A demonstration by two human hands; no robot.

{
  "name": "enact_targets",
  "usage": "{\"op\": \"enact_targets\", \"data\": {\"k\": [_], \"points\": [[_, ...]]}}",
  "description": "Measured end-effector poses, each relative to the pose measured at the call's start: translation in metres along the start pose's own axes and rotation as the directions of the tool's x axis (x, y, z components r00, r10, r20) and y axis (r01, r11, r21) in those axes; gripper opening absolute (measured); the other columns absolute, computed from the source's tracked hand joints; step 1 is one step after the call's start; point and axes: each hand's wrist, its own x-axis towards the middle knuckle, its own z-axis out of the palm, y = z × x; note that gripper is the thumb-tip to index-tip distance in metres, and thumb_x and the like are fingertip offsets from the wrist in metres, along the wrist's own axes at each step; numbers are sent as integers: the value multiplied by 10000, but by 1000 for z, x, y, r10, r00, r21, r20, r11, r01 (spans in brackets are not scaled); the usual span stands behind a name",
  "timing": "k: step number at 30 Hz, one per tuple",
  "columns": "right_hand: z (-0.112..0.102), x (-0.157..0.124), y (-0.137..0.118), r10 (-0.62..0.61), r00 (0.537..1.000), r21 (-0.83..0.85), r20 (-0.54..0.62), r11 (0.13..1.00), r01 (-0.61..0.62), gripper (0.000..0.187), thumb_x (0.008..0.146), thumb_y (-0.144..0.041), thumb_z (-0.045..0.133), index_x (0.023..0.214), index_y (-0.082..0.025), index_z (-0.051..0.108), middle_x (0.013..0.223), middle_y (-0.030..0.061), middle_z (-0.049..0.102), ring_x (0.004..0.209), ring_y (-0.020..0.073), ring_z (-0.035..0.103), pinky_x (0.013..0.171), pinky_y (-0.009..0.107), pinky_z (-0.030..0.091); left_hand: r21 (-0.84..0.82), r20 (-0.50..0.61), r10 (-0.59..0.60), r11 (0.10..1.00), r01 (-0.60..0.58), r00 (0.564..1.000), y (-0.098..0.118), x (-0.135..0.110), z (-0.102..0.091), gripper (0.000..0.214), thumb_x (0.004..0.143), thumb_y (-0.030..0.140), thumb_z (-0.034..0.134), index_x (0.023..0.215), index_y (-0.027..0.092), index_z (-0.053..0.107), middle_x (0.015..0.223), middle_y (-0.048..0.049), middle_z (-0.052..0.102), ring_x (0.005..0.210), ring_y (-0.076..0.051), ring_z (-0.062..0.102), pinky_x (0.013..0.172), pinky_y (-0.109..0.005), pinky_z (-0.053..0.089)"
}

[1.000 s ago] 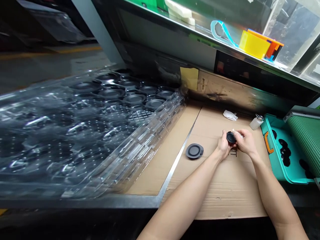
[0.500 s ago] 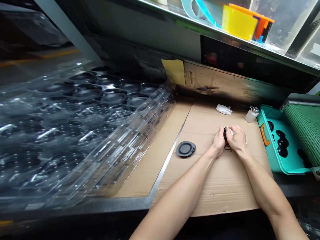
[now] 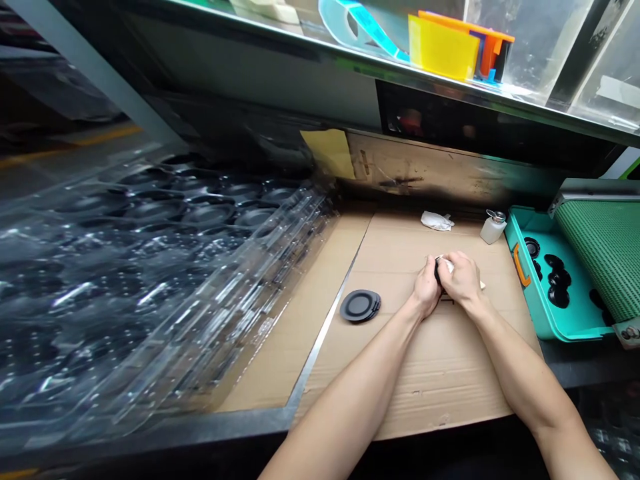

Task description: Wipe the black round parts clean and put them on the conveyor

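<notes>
My left hand (image 3: pixel 427 290) is closed around a dark round part (image 3: pixel 437 269), most of it hidden by the fingers. Pressed against that part is a white cloth (image 3: pixel 449 265), pinched in my right hand (image 3: pixel 462 279). Both hands meet above the cardboard (image 3: pixel 425 393) that covers the bench. Left of them lies a small stack of black round lids (image 3: pixel 359 306), slightly fanned out.
Clear plastic trays (image 3: pixel 210 313) with black round parts fill the left side. At the back are a crumpled white cloth (image 3: pixel 437 221) and a pump bottle (image 3: pixel 493 228). A teal bin (image 3: pixel 550 327) with black discs stands right, beside a green conveyor belt (image 3: pixel 600 233).
The whole view has shifted, so the bench items appear further left. My hands stay together on the dark part and the cloth, with only slight finger movement.
</notes>
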Motion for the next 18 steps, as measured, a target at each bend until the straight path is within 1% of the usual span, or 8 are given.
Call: {"op": "enact_targets", "data": {"k": [2, 4, 6, 7, 10, 12, 16, 18], "points": [[-5, -2, -1, -106, 992, 51, 72, 993, 102, 225, 988, -287, 531, 1043, -246, 745, 1111, 32, 751, 1013, 195, 677, 849, 273, 468, -4, 3, -9, 1000, 9, 1000, 2, 0, -3, 431, 1068, 460, 474, 1003, 122, 733, 967, -112, 770, 1000, -225, 728, 935, -323, 559], [-13, -4, 1, -173, 970, 46, 170, 985, 168, 195, 964, -274, 553, 998, -259, 744, 1103, 15, 754, 990, 189, 677, 820, 269, 462, -22, 7, -26, 999, 26, 1000, 4, 0, -5, 444, 1078, 452, 443, 1024, 122, 734, 982, -113, 770, 973, -219, 731, 926, -328, 562], [-22, -6, 5, -161, 954, -28, 251, 984, 174, 175, 946, -279, 571, 967, -266, 744, 1071, 12, 753, 940, 196, 676, 761, 277, 446, -33, -1, -40, 999, 40, 999, 5, 1, -5, 442, 1085, 441, 420, 1038, 129, 730, 972, -105, 770, 932, -207, 732, 892, -326, 569], [-25, -6, 7, -131, 955, -80, 264, 984, 157, 177, 949, -285, 569, 971, -266, 744, 1061, 18, 750, 926, 202, 674, 738, 281, 437, -31, -6, -47, 998, 46, 999, 4, 1, -5, 435, 1084, 443, 423, 1038, 133, 726, 956, -100, 769, 915, -204, 731, 870, -324, 572], [-25, -6, 8, -39, 984, -209, 174, 975, 75, 238, 1001, -314, 511, 1065, -253, 732, 1105, 54, 731, 966, 214, 667, 744, 290, 432, -25, 0, -46, 999, 46, 999, 1, 4, -4, 409, 1065, 473, 470, 1032, 147, 716, 925, -89, 765, 921, -209, 732, 847, -324, 577], [-18, -6, 5, -48, 992, -220, 120, 973, 74, 275, 1037, -333, 466, 1117, -249, 715, 1139, 61, 717, 999, 209, 658, 769, 287, 438, -32, 9, -38, 999, 38, 999, -2, 6, -5, 410, 1054, 489, 493, 976, 148, 709, 925, -91, 764, 969, -219, 733, 890, -333, 576], [-8, -5, 0, -172, 967, -148, 190, 968, 201, 233, 1036, -329, 484, 1087, -261, 700, 1129, 32, 705, 984, 190, 645, 776, 272, 435, -36, 4, -33, 999, 33, 999, -4, 7, -9, 429, 1032, 516, 534, 909, 139, 700, 928, -99, 764, 1031, -237, 731, 969, -355, 566], [-6, -5, 1, -136, 978, -174, 160, 971, 164, 238, 1039, -326, 477, 1065, -250, 700, 1121, 47, 698, 963, 196, 641, 764, 277, 432, -29, 1, -41, 999, 41, 999, -5, 6, -10, 424, 1028, 522, 545, 945, 139, 707, 939, -99, 766, 1026, -235, 732, 964, -356, 567]]}}
